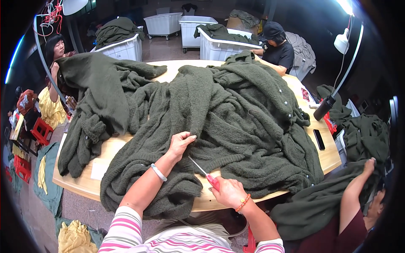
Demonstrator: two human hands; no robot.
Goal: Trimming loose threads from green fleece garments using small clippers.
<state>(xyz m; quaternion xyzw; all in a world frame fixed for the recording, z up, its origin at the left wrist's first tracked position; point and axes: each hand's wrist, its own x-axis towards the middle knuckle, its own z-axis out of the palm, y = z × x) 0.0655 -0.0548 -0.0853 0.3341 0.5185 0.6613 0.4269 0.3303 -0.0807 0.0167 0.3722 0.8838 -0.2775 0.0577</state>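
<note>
Dark green knit cardigans (236,122) lie heaped over the table in front of me. My left hand (180,145) is closed, pinching a fold of the knit between thumb and fingers near the middle of the heap. In my right hand (230,193), close to the table's near edge, is a red-handled tool (213,182) with a slim metal shaft. Its shaft points up and left toward the knit below my left hand; I cannot make out its exact kind, and its tip lies against the dark cloth. Pale buttons (286,103) show along a cardigan edge at the right.
The wooden table (84,183) carries a phone (319,139) and a black bottle (324,108) at its right. Co-workers handle green garments at the far left, far right and near right. White wheeled bins (202,26) stand behind. Red stools (42,130) are at the left.
</note>
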